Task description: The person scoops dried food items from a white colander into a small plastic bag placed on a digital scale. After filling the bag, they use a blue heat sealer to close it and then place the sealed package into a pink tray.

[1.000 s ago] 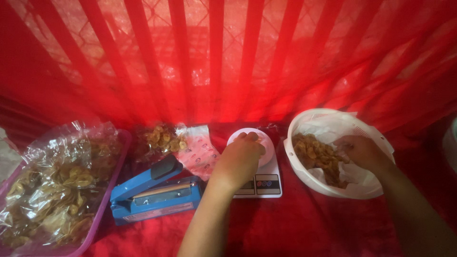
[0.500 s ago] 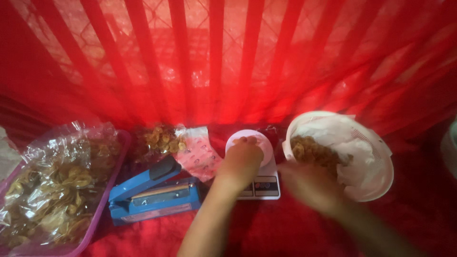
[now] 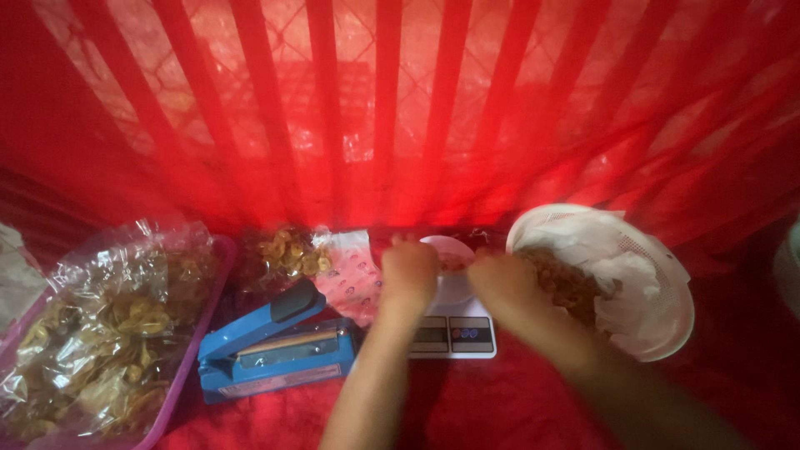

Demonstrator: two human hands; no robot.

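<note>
Hands over a small kitchen scale point(image 3: 454, 333) on a counter draped in red cloth point(image 3: 517, 408). The left hand point(image 3: 408, 273) rests curled at the near left edge of a small white container point(image 3: 450, 271) standing on the scale's platform, apparently steadying it; whether its grip closes on the rim or only touches it cannot be told. The right hand point(image 3: 504, 287) is blurred, just to the right of the container, between it and a white mesh basket point(image 3: 658, 275); its fingers look gathered, yet whether they hold anything cannot be told.

The basket, lined with white paper or plastic, holds brown fried chips point(image 3: 567, 283) and sits just right of the scale — close at hand for the right arm. The scale's display faces the person, below the platform.

Left of the scale lies a pink printed packet point(image 3: 354, 275), and nearer the person a blue impulse sealer point(image 3: 275, 350), its arm slightly raised. Behind the sealer sits a clear bag of chips point(image 3: 287, 254). At far left a purple tray point(image 3: 196, 350) carries a heap of clear filled bags point(image 3: 100, 333) — set apart from the loose chips on the right, so the scale stands between the two.

Red curtain point(image 3: 400, 108) with vertical folds hangs behind, tinting everything red.
</note>
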